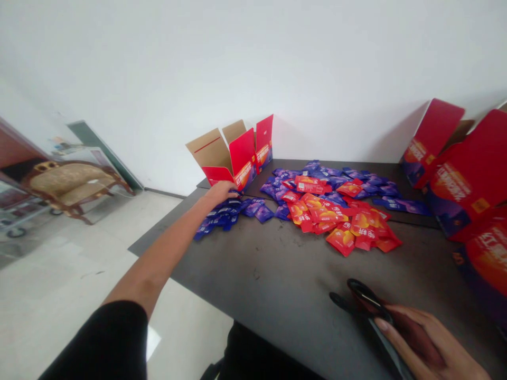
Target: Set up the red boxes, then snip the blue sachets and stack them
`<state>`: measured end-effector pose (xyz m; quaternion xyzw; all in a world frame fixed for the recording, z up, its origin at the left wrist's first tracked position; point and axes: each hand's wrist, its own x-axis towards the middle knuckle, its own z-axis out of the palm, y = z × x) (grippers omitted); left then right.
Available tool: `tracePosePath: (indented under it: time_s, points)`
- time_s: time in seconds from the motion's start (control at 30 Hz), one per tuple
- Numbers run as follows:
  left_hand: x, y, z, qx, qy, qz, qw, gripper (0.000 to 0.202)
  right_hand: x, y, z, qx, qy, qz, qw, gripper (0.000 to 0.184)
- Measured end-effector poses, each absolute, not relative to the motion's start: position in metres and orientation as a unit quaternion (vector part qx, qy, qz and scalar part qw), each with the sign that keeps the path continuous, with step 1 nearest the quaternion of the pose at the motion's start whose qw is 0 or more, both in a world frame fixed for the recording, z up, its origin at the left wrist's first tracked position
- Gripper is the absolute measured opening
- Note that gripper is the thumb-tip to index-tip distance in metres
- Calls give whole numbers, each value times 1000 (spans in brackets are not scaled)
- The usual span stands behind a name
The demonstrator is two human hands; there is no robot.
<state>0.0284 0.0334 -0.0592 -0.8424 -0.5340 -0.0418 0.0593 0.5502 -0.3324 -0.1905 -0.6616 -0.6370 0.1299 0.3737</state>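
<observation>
My left hand [221, 193] reaches out to the far left of the dark table, its fingers curled at a purple packet beside the open box. A bunch of purple packets [216, 220] lies just below that hand. My right hand [430, 338] is closed around a black object [370, 295] with a glossy rounded end and a thinner prong, low at the right; its kind is unclear. Mid-table, a heap of red packets [325, 214] with orange fruit pictures partly covers more purple packets [312, 171].
Open red cartons [242, 153] with raised flaps stand against the wall at the far left. More red and purple cartons [455, 179] crowd the right side. The table's [245, 264] left edge drops to a pale floor. A carved sofa [75, 184] sits beyond it.
</observation>
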Motion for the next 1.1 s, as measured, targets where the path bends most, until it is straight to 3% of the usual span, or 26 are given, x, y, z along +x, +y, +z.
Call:
tracePosePath:
  time_s: [0.27,0.43,0.8,1.1]
  points:
    - [27,20,-59,-834,-542,-54,86,20,529,-329,-145,-614,-658,96,426,45]
    - [52,-5,-55,-828,-541,-78,126,28,528,-329,-143,-612,-666,87,418,43]
    - [158,-81,-148,-852,-494,-109,133,52,529,-330,-147,-613,-658,97,426,41]
    - [159,-126,-140,-849,-495,-124,135,44,531,-329,-151,-622,-650,126,419,43]
